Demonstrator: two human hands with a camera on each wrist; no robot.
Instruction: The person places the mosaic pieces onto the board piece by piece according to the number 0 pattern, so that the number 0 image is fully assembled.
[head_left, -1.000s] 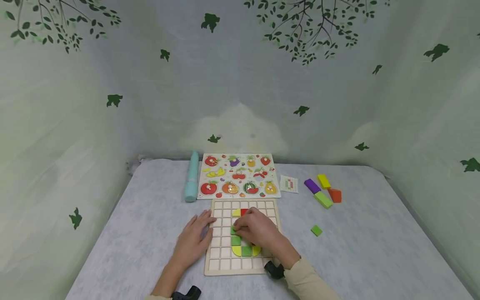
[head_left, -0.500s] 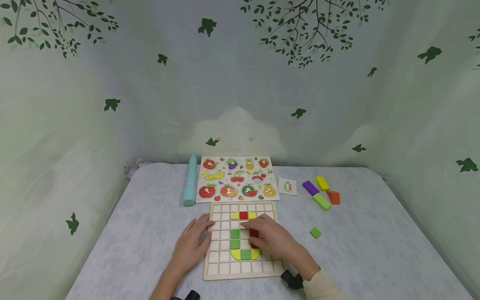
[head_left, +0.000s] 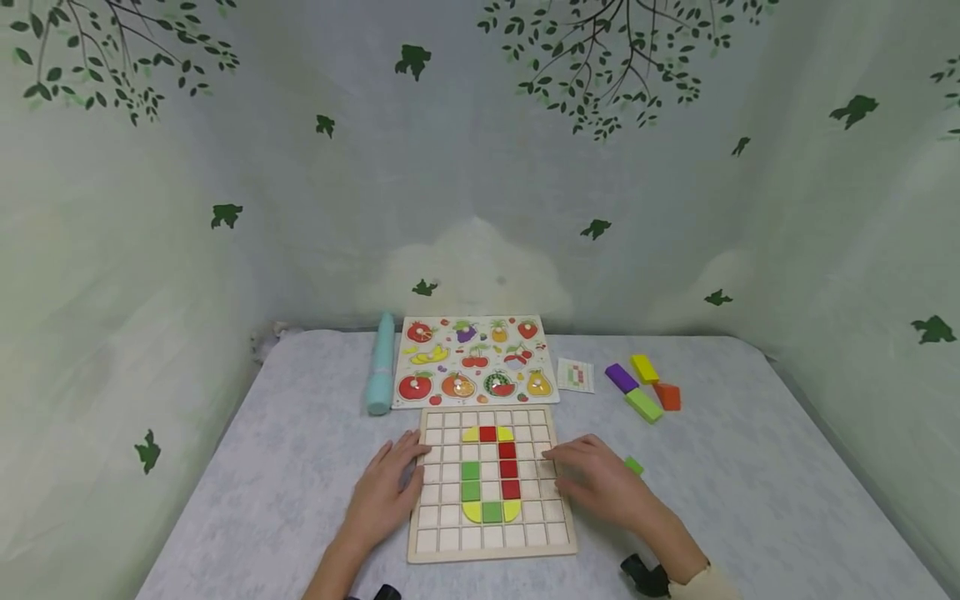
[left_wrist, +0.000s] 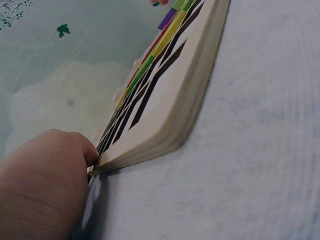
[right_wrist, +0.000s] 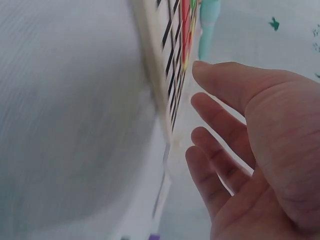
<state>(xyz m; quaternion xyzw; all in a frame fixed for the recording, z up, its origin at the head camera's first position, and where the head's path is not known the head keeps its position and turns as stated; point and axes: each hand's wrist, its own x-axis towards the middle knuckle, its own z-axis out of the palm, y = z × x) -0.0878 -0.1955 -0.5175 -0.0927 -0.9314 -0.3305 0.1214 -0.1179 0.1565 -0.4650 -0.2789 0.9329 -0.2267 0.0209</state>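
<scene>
**Both hands at the sides of the grid board**

We see a wooden grid board [head_left: 491, 483] lying flat on the table [head_left: 262, 483], directly in front of the person. Coloured tiles [head_left: 491, 473] sit inside its square cells and make a closed loop: red and yellow at the top, red down the right side, green down the left, yellow and green at the bottom.

The left hand [head_left: 384, 487] lies flat with its fingers straight, touching the left edge of the board; we judge that it keeps the board from sliding. It holds nothing. In the left wrist view a fingertip presses against the board corner [left_wrist: 150, 145].

The right hand [head_left: 600, 483] is just beside the right edge, its fingers loosely spread and empty, as the right wrist view also shows [right_wrist: 250, 150]. A small green tile [head_left: 634, 466] lies on the table close behind it.

Farther back we see a fruit puzzle [head_left: 472, 360], a teal tube [head_left: 381, 375], a small pattern card [head_left: 576, 374] and a group of coloured blocks [head_left: 643, 387].
</scene>
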